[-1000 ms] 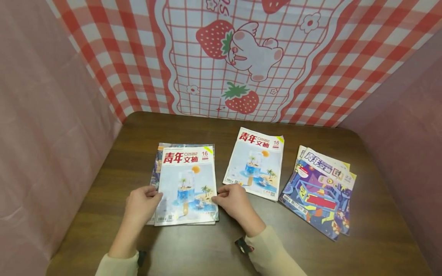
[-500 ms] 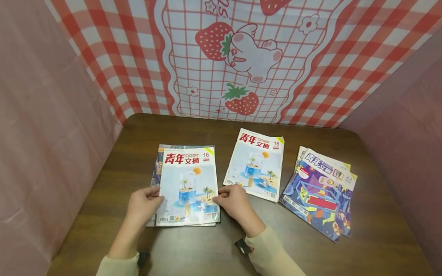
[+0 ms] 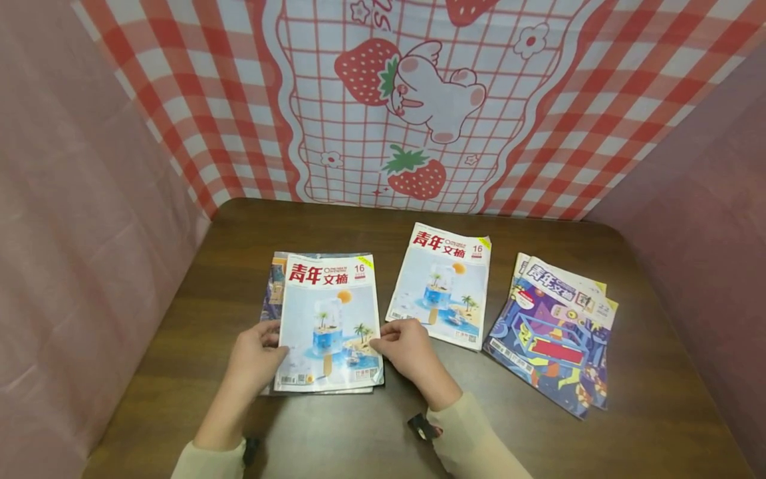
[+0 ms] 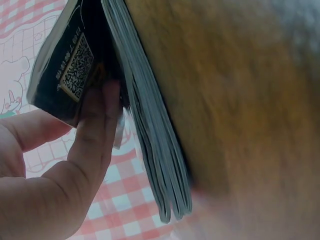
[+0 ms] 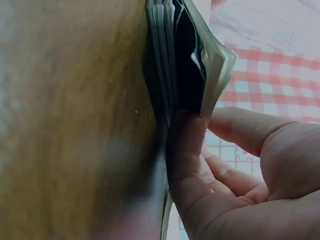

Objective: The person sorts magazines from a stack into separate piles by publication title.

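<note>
A pale blue magazine (image 3: pixel 326 319) with red title characters and an ice-pop picture lies over a low stack of magazines (image 3: pixel 274 296) at the left of the table. My left hand (image 3: pixel 254 356) pinches its left edge, thumb on the cover and fingers underneath. On the opposite edge my right hand (image 3: pixel 409 349) pinches it the same way. The left wrist view shows the magazine's dark back cover (image 4: pixel 62 72) tilted up from the stacked magazines (image 4: pixel 150 125), with the left fingers in the gap. From the right wrist, the held magazine (image 5: pixel 215 75) also stands apart from the stack (image 5: pixel 161 55).
Another magazine (image 3: pixel 439 286) with the same ice-pop cover lies just right of my right hand. Farther right, a purple magazine (image 3: pixel 538 339) overlaps another one. The brown table (image 3: pixel 335 439) ends at a red-checked strawberry cloth (image 3: pixel 239 120) behind, with pink curtains (image 3: pixel 72 233) at the sides.
The held magazine and my left hand have shifted slightly to the right over the stack. My right hand keeps its grip, and the magazines on the right stay in place.
</note>
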{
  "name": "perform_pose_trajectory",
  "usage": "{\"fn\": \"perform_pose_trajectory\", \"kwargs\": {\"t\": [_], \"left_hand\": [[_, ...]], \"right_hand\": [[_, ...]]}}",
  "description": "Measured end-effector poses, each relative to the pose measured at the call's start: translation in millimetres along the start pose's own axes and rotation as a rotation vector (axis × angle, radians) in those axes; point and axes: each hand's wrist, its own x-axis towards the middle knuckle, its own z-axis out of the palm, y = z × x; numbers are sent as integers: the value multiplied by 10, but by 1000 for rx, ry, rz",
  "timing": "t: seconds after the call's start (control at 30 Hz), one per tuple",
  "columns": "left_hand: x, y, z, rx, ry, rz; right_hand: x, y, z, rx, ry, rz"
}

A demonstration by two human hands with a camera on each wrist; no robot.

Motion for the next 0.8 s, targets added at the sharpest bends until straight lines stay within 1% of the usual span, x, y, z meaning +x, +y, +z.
{"fn": "perform_pose_trajectory", "kwargs": {"t": [0.1, 0.2, 0.33, 0.5, 0.6, 0.7, 0.8], "left_hand": [[-8, 9, 1, -33, 7, -3], [-4, 18, 11, -50, 21, -11], [5, 35, 29, -62, 40, -6], [12, 66, 59, -93, 57, 5], [15, 99, 78, -122, 65, 15], [20, 152, 96, -141, 69, 19], [39, 215, 122, -155, 58, 23]], "right_hand": [[-1, 0, 6, 15, 4, -7], [-9, 4, -4, 30, 19, -48], [-29, 6, -31, 49, 36, -77], [-44, 14, -69, 76, 57, -77], [-58, 10, -99, 87, 83, -83], [-79, 2, -138, 96, 107, -86], [-99, 3, -191, 116, 122, -84]]}}
